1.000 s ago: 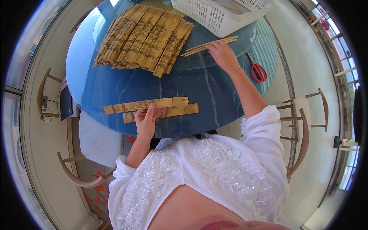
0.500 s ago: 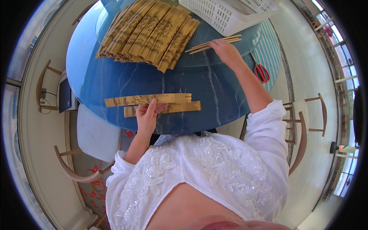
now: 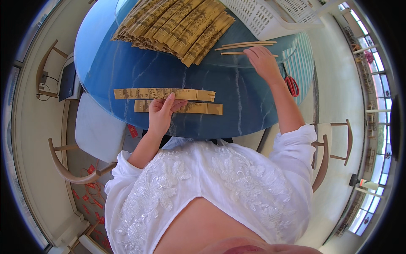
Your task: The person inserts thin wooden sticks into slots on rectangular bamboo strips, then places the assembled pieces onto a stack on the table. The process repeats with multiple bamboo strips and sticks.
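Note:
My left hand (image 3: 161, 113) pinches a long gold paper chopstick sleeve (image 3: 137, 93) with dark printing, thumb on top, above the near part of the blue table. Just below it lies a second gold paper sleeve (image 3: 211, 109), partly covered by my fingers. My right hand (image 3: 264, 64) reaches to the glass turntable, its fingers closed around a pale wooden chopstick (image 3: 231, 53); the fingertips are partly hidden. Beyond that hand, other chopsticks (image 3: 237, 45) lie close together on the glass. A big fanned pile of matching sleeves (image 3: 182, 31) rests at the far left.
A white perforated plastic basket (image 3: 258, 21) stands at the far right of the round blue table (image 3: 203, 127). Red-handled scissors (image 3: 292, 85) lie near the right edge. Chairs stand at both sides, one with a pale seat (image 3: 95, 129) at the left.
My right hand has separated one chopstick from the others, leaving a gap between them. My left hand still holds its sleeve. The whole view has shifted slightly.

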`<state>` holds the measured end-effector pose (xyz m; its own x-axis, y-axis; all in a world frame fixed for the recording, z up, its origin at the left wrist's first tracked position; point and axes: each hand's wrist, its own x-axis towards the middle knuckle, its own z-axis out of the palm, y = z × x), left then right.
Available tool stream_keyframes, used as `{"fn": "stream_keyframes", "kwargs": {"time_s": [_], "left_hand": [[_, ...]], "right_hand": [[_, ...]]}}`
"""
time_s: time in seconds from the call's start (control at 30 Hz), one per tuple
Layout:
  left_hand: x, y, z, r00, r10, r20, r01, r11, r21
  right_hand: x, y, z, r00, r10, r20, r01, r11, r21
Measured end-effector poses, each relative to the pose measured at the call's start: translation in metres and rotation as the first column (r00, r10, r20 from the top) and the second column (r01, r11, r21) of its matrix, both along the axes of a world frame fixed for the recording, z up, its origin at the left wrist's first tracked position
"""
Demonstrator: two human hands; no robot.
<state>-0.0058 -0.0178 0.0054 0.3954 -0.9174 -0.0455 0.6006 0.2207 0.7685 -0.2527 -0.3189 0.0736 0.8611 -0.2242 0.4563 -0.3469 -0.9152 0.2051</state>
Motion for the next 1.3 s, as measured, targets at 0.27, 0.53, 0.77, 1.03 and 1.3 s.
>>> {"fn": "stream_keyframes", "kwargs": {"time_s": [0.27,0.53,0.77,1.03,1.3], "left_hand": [[-0.003,0.001,0.005,1.000,0.024,0.003,-0.024,0.999,0.023],[-0.001,0.000,0.002,0.999,0.031,-0.019,-0.031,1.000,0.006],[-0.002,0.001,0.005,0.999,0.030,-0.012,-0.030,0.999,0.021],[0.001,0.001,-0.001,1.000,0.000,-0.001,0.000,1.000,-0.014],[-0.001,0.001,0.002,1.000,0.018,-0.019,-0.018,1.000,-0.007]], "right_hand": [[-0.023,0.099,0.018,0.987,0.106,0.124,-0.120,0.987,0.111],[-0.034,0.131,0.020,0.995,0.069,0.077,-0.078,0.989,0.124],[-0.031,0.134,0.022,0.996,0.065,0.056,-0.071,0.992,0.106],[-0.003,0.144,0.013,0.988,0.119,0.094,-0.137,0.967,0.214],[0.022,0.157,0.013,0.986,0.072,0.150,-0.117,0.941,0.317]]}}
